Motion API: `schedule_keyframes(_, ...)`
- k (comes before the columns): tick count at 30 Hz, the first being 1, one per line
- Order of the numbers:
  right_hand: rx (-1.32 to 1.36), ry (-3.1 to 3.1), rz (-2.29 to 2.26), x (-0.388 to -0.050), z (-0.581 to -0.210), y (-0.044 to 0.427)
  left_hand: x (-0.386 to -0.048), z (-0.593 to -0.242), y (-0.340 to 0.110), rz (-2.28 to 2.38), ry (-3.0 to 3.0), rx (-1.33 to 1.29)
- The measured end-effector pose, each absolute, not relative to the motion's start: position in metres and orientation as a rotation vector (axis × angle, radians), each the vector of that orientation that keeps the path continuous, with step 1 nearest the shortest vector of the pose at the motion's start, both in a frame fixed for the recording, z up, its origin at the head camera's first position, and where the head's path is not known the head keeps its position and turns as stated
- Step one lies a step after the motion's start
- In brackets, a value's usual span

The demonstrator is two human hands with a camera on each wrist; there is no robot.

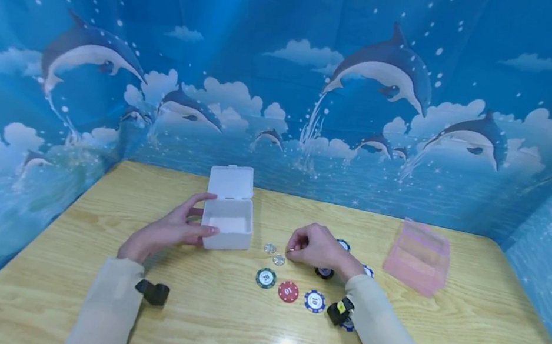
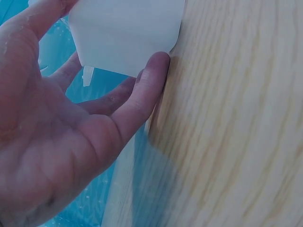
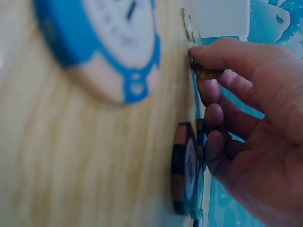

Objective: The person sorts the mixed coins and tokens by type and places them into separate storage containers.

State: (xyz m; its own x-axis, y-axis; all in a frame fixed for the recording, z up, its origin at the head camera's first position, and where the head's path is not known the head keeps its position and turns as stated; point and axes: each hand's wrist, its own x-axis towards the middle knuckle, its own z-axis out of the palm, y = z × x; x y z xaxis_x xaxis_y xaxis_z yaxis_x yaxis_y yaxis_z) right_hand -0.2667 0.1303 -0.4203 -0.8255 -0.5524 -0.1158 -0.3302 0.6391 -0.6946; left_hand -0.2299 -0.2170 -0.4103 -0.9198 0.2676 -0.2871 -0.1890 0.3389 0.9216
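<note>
1. The backdrop [image 1: 285,108] is creased blue cloth printed with dolphins, clouds and water, hanging beyond the far edge.
2. The worktop [image 1: 209,328] shows pale, streaky wood grain, with a bright glare at the near middle.
3. The pink box [image 1: 418,258] is translucent and sits askew on the right, well apart from both hands; its inside is too blurred to read.
4. The white box [image 1: 226,239] sits left of centre, towards the far edge. It is smooth and opaque, with rounded corners. Its mouth faces up, and the hinged lid [image 1: 231,182] is tipped back on the far side, so box and lid line up running away from the near edge. The hinge line runs left to right.
5. The left hand [image 1: 174,225] holds the white box by its left side, thumb and index finger spread wide: the thumb at the near rim, the index finger by the hinge. One fingertip rests low against the wall.
6. The right hand [image 1: 315,246] is closed to a pinch, thumb against index finger on a coin [image 3: 207,72], the other fingers curled in.
7. Round, thick-edged chips [image 1: 288,291] lie flat, green, red and blue in a near row, others around the right wrist.
8. Two silvery loose coins [image 1: 278,260] lie flat between the white box and the right hand.
9. The pinched coin is tipped up, its face slanting to the worktop.
</note>
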Motion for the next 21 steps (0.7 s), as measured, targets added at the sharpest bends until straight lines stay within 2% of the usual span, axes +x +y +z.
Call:
schedule_keyframes(11,-0.794,2.615,-1.055,-0.2638,-0.4193,0.13,-0.2286,-0.4105,-0.2165,1.614,2.219,0.068)
schedule_keyframes(21,-0.597,2.528,-1.328,-0.2576,-0.4167,0.1246,-0.2296,-0.4076,-0.2153,1.573,2.244,0.054)
